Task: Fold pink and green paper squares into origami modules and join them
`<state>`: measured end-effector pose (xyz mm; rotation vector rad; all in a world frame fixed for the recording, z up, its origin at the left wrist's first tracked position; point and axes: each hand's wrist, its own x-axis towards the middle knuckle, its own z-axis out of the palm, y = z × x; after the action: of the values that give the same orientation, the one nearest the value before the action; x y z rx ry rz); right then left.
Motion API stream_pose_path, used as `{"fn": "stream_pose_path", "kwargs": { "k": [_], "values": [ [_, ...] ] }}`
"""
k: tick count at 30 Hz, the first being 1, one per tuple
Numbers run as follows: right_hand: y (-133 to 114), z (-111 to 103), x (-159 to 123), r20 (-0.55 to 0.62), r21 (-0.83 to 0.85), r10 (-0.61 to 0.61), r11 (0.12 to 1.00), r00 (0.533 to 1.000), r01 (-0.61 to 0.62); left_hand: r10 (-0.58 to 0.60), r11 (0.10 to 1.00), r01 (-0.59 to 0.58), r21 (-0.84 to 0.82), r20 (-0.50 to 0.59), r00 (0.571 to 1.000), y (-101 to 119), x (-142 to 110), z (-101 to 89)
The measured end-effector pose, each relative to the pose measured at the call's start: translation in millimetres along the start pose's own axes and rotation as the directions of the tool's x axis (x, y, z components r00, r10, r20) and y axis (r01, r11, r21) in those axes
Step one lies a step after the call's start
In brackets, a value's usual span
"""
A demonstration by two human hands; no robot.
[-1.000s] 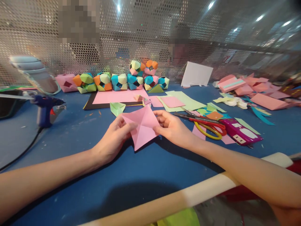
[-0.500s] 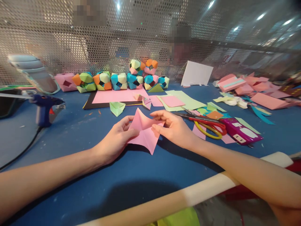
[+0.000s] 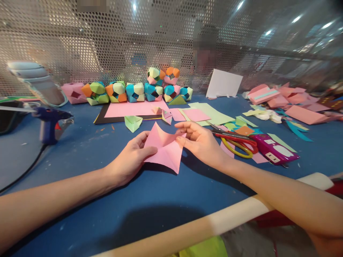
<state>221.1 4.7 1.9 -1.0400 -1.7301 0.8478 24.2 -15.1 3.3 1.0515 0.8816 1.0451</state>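
A creased square of pink origami paper [image 3: 165, 150] is held up above the blue table, its corners bent into points. My left hand [image 3: 134, 157] pinches its left side, thumb on top and fingers underneath. At the upper right corner, the thumb and fingers of my right hand [image 3: 199, 142] close on the edge of the sheet. Just beyond the paper lie a folded green paper piece [image 3: 133, 123] and a small folded pink piece [image 3: 167, 116].
Folded paper balls [image 3: 118, 92] line the back by a perforated metal screen [image 3: 166, 39]. A glue gun [image 3: 49, 125] stands left. Scissors [image 3: 238, 146], a purple power strip [image 3: 276, 150] and pink paper pieces [image 3: 292, 100] are at right. A pale rail [image 3: 235, 214] edges the table.
The pink paper has turned between my hands, its lower point swinging to the right. My right hand has shifted slightly to the right and its grip now sits at the upper right corner.
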Motion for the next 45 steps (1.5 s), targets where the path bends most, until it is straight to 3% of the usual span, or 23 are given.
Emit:
{"fn": "stream_pose_path", "kwargs": {
  "k": [10,18,23,28,33,39,45],
  "values": [
    [-6.3,1.8,-0.9,-0.011,0.117,0.002,0.993,1.0,-0.001,-0.08,0.997,0.079,0.013,0.082,0.993,-0.4,-2.3,-2.0],
    [-11.3,4.5,-4.0,0.009,0.202,0.046,0.978,0.999,-0.047,-0.179,0.965,0.154,0.213,0.101,0.979,1.3,-7.0,-0.3],
    [-13.2,5.9,-8.4,0.046,0.227,-0.009,0.974,0.999,-0.001,-0.17,0.959,0.136,0.247,0.12,0.978,-0.2,-8.2,-0.2],
    [-11.4,8.0,-10.5,0.019,0.183,-0.125,0.976,0.992,0.119,-0.197,0.95,0.144,0.276,0.175,0.965,0.7,-11.8,2.3],
    [-13.4,10.3,-11.8,0.028,0.167,-0.168,0.973,0.985,0.161,-0.173,0.933,0.086,0.349,0.227,0.958,2.6,-14.6,5.3],
    [-20.4,6.1,-16.7,0.096,0.049,-0.223,0.974,0.97,0.219,-0.178,0.946,0.134,0.294,0.126,0.976,2.0,-15.3,6.2],
    [-24.4,3.1,-15.5,0.144,-0.194,-0.23,0.947,0.962,0.256,-0.079,0.953,0.058,0.299,0.06,0.995,3.6,-12.9,6.3]
  ]
}}
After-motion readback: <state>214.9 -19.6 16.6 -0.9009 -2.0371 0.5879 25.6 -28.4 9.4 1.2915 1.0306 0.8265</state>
